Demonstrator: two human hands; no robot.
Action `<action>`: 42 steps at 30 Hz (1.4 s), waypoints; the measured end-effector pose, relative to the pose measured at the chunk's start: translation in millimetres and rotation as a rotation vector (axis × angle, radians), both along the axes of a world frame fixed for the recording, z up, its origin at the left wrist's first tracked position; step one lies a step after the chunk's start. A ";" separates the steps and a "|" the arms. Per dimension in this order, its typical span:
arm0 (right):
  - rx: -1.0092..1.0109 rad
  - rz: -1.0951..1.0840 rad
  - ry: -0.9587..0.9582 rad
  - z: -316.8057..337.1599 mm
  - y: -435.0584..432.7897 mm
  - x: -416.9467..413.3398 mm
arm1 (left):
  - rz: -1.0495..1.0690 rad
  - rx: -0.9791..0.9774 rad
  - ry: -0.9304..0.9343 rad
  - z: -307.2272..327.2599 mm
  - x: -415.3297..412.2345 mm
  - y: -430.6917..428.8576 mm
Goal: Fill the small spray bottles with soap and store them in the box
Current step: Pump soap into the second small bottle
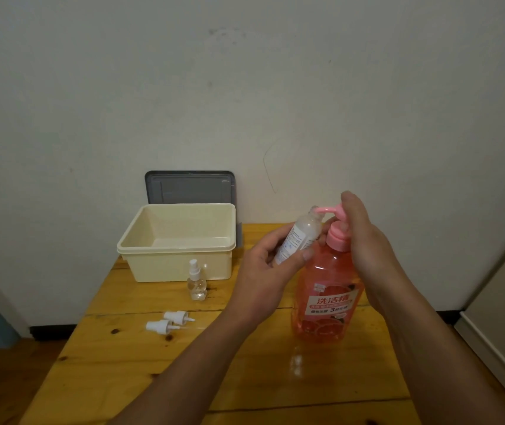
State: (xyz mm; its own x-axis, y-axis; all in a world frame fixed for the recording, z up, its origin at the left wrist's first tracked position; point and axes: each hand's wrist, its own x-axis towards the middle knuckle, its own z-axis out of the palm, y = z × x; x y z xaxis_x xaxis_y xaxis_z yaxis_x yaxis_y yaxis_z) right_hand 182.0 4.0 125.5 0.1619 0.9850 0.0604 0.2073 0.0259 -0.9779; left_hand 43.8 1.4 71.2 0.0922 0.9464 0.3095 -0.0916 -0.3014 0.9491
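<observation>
Two loose white spray caps [177,316] lie side by side on the wooden table [153,378]. Cream plastic box [177,240]: open-topped, near the table's back edge, with a grey lid [190,187] propped against the wall behind it. Capped spray bottle [196,283]: clear, upright, just in front of the box; contents cannot be told. Left hand [263,271]: fingers and thumb curled round an uncapped small bottle [298,237], tilted, its mouth right at the pink pump spout [325,209]; white label, print too small to read. Soap bottle [326,299]: orange-pink liquid, label reading "洗洁精" and a "3". Right hand [364,237]: fingers fairly straight, resting on the pump head.
</observation>
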 end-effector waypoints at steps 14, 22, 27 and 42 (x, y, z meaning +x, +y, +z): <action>0.005 -0.007 -0.004 -1.5 0.8 0.8 | -0.012 -0.013 -0.037 -2.8 2.7 0.6; -0.012 0.007 0.000 3.1 -0.5 0.7 | -0.015 -0.016 -0.065 -1.2 5.9 -0.7; -0.021 0.002 -0.030 2.0 1.6 1.8 | -0.010 -0.011 -0.061 -1.0 6.8 -2.9; -0.007 0.016 -0.032 2.3 1.6 2.0 | -0.011 -0.029 -0.070 -0.3 6.7 -3.0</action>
State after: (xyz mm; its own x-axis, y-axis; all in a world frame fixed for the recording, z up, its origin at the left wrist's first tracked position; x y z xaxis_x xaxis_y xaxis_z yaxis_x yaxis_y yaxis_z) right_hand 184.0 5.6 127.7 0.1442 0.9878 0.0584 0.2384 0.0226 -0.9709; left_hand 50.5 -1.6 70.9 0.0816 0.9542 0.2879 -0.1612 -0.2724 0.9486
